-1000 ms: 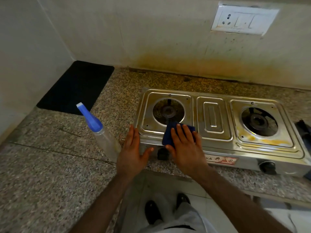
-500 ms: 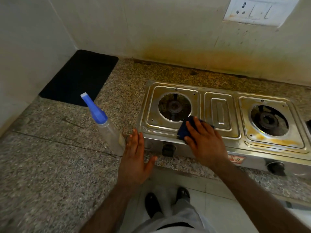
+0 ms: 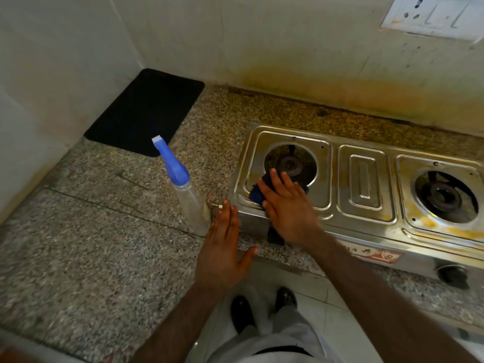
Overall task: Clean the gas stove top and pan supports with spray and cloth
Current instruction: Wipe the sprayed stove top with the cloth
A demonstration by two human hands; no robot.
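Cloth, dark blue, soft folded pad (image 3: pixel 258 192), lies limp under my flat-fingered right hand (image 3: pixel 288 205) at the left burner well of the steel two-burner gas stove (image 3: pixel 366 179), best pressed by palm; left hand (image 3: pixel 222 247) flat, holding nothing, beside the stove's left corner.
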